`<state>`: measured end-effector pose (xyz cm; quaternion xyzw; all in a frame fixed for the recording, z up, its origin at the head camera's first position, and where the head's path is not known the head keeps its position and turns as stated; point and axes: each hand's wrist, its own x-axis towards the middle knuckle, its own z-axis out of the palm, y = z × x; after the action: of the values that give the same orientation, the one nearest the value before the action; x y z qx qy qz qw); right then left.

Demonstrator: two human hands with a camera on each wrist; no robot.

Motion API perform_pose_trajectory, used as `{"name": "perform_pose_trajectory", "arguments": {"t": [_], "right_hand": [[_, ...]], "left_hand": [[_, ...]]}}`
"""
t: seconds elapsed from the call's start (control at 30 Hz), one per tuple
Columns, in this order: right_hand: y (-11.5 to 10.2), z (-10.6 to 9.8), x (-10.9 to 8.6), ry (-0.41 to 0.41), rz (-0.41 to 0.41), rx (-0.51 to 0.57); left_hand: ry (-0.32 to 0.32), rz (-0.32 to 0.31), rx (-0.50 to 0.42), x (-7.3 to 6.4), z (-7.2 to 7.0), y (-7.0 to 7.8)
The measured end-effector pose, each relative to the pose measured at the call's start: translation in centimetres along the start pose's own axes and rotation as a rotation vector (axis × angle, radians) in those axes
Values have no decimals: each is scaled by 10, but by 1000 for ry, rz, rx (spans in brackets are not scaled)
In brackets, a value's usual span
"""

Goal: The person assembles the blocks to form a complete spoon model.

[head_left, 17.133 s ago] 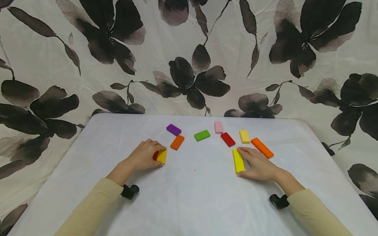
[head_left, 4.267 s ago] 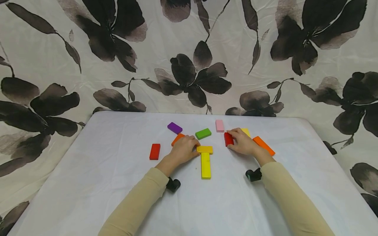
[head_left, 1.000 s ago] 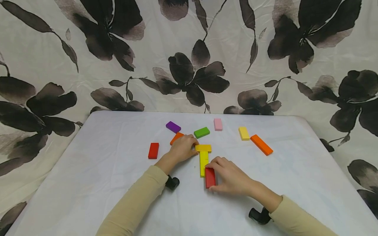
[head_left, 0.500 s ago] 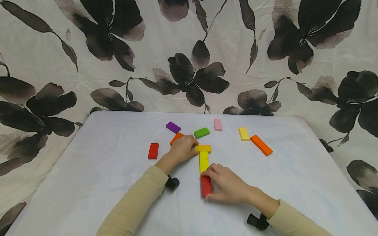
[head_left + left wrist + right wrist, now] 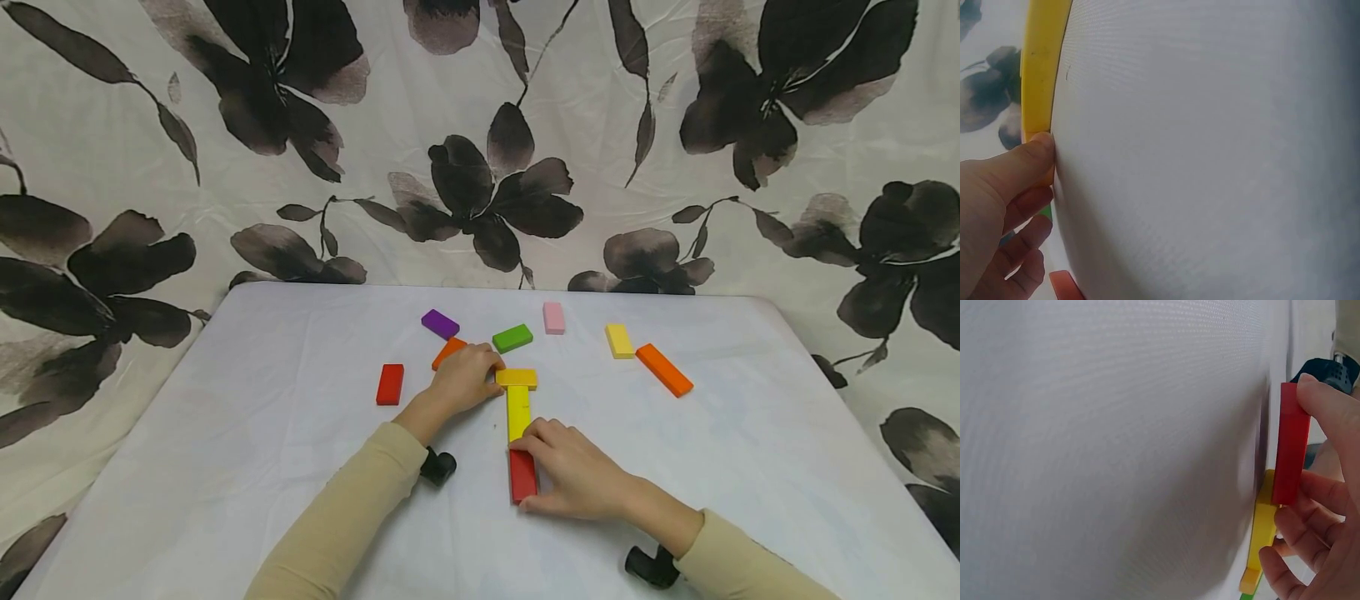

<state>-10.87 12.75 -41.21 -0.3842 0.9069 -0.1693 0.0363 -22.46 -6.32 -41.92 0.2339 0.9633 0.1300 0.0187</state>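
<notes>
My left hand grips the left end of a short yellow block, which lies crosswise at the far end of a long yellow block. In the left wrist view the thumb presses on the short block beside the long yellow block. Between thumb and fingertips, my right hand holds a red block lengthwise at the near end of the long one. The right wrist view has this red block standing out past the yellow block's end; whether it rests on the table cannot be told.
Left of the hands lies another red block. An orange block is partly behind the left hand. Farther back are purple, green and pink blocks, with yellow and long orange blocks to the right.
The yellow blocks have come together into a T, and a red block was set down at left. My right hand has brought its red block nearer, then slightly left, in line with the T's stem.
</notes>
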Motion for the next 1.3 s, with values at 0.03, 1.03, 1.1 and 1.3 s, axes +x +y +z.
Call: {"name": "perform_pose_trajectory", "arguments": {"t": [0.03,1.03,1.1,1.3], "right_hand": [[0,0,0,3,-3,-2],[1,4,1,10,-7,-66],[2,3,0,-1,-1,-55],[3,-1,-1,-44,18,-29]], "left_hand": [[0,0,1,0,0,0],[-11,-9,10,0,-2,2],[-12,-12,8,0,-2,2],[-10,-12,10,0,-2,2]]}}
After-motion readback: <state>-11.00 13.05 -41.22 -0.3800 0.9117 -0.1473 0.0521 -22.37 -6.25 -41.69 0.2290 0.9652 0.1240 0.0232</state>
